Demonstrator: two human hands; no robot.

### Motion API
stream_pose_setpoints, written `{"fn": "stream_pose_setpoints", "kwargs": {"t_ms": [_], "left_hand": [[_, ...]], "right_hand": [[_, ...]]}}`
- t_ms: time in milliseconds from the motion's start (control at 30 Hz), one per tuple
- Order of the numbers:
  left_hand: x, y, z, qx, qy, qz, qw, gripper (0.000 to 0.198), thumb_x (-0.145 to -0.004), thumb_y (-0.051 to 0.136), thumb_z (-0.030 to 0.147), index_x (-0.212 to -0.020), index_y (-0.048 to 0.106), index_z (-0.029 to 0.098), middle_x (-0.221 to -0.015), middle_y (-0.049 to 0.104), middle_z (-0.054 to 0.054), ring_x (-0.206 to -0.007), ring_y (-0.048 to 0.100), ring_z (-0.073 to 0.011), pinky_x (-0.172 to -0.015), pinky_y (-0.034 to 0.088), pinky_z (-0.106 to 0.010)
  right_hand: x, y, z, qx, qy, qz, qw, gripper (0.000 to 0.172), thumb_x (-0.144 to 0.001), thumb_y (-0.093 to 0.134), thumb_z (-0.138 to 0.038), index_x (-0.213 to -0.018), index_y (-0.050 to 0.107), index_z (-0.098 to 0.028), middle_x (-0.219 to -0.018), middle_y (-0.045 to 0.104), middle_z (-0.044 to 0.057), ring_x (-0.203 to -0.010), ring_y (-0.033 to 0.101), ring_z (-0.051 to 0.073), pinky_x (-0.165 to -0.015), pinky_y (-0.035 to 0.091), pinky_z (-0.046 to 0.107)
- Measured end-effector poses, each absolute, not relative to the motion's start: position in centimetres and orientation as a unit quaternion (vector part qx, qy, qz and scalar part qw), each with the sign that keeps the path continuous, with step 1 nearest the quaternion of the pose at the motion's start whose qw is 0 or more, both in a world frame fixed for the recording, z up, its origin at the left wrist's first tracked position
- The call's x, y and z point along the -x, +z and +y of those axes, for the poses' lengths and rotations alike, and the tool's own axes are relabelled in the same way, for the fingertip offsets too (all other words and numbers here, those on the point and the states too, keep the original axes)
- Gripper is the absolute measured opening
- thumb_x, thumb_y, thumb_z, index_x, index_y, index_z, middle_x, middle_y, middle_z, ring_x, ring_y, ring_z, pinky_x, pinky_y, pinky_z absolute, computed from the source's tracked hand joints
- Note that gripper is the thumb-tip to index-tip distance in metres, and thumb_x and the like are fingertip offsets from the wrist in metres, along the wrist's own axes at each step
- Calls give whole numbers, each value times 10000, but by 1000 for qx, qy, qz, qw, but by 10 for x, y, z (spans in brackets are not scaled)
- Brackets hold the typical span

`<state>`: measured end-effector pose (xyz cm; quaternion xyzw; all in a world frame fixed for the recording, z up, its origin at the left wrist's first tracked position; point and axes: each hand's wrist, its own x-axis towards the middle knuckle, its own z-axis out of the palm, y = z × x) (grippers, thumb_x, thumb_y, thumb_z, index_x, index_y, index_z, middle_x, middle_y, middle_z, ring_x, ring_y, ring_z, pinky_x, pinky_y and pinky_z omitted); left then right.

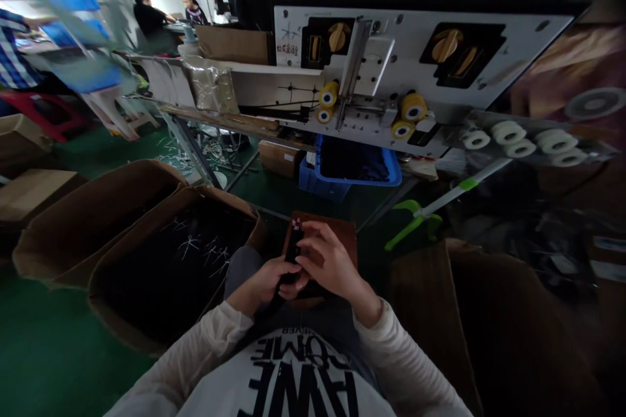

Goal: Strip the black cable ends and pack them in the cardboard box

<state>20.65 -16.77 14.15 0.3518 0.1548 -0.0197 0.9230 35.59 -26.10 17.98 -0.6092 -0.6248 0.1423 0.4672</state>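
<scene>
My left hand (268, 281) is closed around a slim black bundle (292, 244), which looks like cables, held tilted up in front of my lap. Small pale, shiny ends (296, 224) show at its top. My right hand (328, 259) is beside the bundle's right side, its fingers spread and lightly bent. Its fingertips are close to the bundle; whether they touch it I cannot make out. Beneath both hands is a reddish-brown box or stool top (346, 234). The lower part of the bundle is hidden by my left hand.
Left of my knee, an open carton (117, 319) holds dark items with white ties; another carton (44, 260) adjoins it. A large carton (425, 313) stands at right. Ahead are a machine with yellow rollers (411, 107), a blue crate (325, 176) and a green-footed stand (415, 218). People sit further back.
</scene>
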Motion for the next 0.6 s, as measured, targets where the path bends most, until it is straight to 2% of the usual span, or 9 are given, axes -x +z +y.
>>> {"fn": "stream_pose_setpoints", "kwargs": {"t_ms": [200, 267, 367, 467, 533, 600], "left_hand": [[-207, 143, -169, -376, -37, 163, 911, 216, -723, 577, 293, -676, 534, 87, -550, 500, -11, -342, 265, -16, -347, 148, -173], [-207, 144, -169, -371, -51, 150, 915, 224, -724, 581, 302, -721, 554, 80, -565, 507, -11, -343, 259, -14, -350, 143, -171], [-206, 144, -171, -364, -56, 133, 920, 266, -758, 562, 278, -942, 579, 87, -615, 535, -10, -355, 254, -19, -361, 160, -166], [-207, 144, -174, -366, -50, 121, 921, 318, -791, 524, 254, -1062, 566, 92, -630, 530, -6, -361, 237, -23, -362, 156, -169], [-207, 144, -176, -365, -42, 114, 923, 321, -790, 517, 260, -1054, 575, 86, -628, 519, -4, -358, 223, -22, -356, 144, -172], [-208, 146, -177, -366, -41, 119, 922, 298, -777, 525, 265, -1003, 589, 83, -626, 510, -4, -364, 237, -25, -354, 146, -174]], "right_hand": [[-355, 177, -257, 601, 177, -605, 492, 51, -790, 604, -160, -819, 611, -201, -1264, 485, 88, -1167, 486, 226, -958, 431, 380], [-358, 178, -255, 605, 177, -584, 512, 43, -809, 574, -167, -815, 608, -193, -1254, 489, 100, -1022, 559, 202, -842, 485, 345], [-363, 179, -253, 621, 169, -541, 542, 67, -837, 541, -205, -821, 602, -181, -1253, 499, 116, -778, 583, 141, -636, 486, 279], [-366, 176, -251, 608, 235, -520, 552, 142, -857, 532, -242, -979, 592, -201, -1173, 581, 92, -777, 601, 137, -642, 485, 261], [-366, 173, -252, 581, 307, -513, 552, 344, -859, 535, -239, -1201, 508, -234, -1135, 619, 67, -894, 619, 154, -755, 499, 281], [-365, 170, -252, 566, 352, -502, 551, 505, -859, 533, -231, -1344, 392, -255, -1152, 621, 60, -1026, 601, 172, -844, 491, 307]]}}
